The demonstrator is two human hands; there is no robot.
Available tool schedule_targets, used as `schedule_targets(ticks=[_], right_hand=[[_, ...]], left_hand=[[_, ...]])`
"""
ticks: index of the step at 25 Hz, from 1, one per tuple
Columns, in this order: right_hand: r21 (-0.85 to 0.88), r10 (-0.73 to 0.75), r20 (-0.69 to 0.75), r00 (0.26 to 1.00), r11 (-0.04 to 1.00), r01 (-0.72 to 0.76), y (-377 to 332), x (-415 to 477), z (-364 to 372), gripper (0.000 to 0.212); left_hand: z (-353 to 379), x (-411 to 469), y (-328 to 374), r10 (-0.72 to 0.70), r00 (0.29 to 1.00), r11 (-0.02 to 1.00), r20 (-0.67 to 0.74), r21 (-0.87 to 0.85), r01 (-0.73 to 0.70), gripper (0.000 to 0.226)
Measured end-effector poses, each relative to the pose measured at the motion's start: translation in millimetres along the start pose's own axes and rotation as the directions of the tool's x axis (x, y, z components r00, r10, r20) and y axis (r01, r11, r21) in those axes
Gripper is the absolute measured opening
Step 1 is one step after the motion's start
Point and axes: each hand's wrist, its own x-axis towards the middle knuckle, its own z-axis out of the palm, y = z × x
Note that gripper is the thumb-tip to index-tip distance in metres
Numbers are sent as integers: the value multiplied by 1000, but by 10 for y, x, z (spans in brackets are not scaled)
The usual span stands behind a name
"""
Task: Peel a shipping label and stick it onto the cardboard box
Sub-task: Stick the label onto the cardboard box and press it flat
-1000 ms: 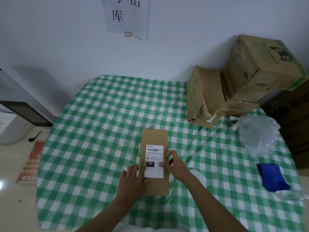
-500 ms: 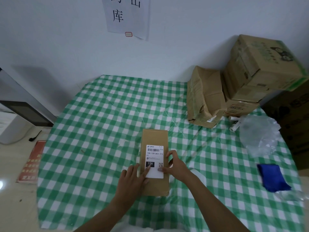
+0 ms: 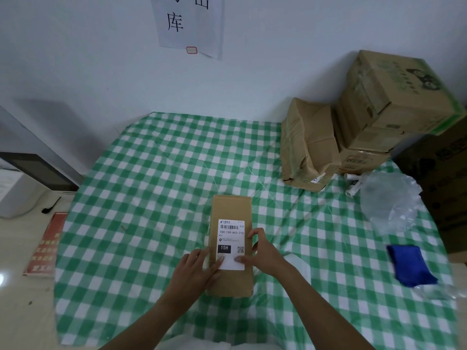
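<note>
Head view, hands (image 3: 228, 263) covering shipping label (image 3: 231, 238) bottom corners, cardboard box (image 3: 231, 208)

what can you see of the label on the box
The label is a white paper rectangle lying flat on the top face of the long brown box, long side along the box. It shows a barcode, the code 15H-159-A03-210, a black block reading 15H, a small QR code, and a blank strip at the near end. Left hand fingertips press its near left corner; right hand fingers touch its right edge and near end.
</note>
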Motion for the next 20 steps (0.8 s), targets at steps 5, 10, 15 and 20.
schedule_targets(ticks=[5, 10, 15, 20], right_hand=[[-19, -1, 77, 997, 1000, 2, -26, 22, -110, 70], [-51, 14, 45, 999, 999, -12, -19, 10, -84, 70], [-57, 31, -39, 999, 998, -33, 0, -60, 105, 83], [-23, 35, 17, 999, 999, -35, 8, -41, 12, 80]], left_hand=[[-86, -56, -93, 46, 999, 998, 18, -45, -45, 42], [7, -150, 46, 24, 999, 997, 34, -70, -22, 59], [72, -166, 196, -44, 994, 996, 96, -73, 51, 62], [81, -192, 157, -12, 996, 999, 83, -46, 16, 58]])
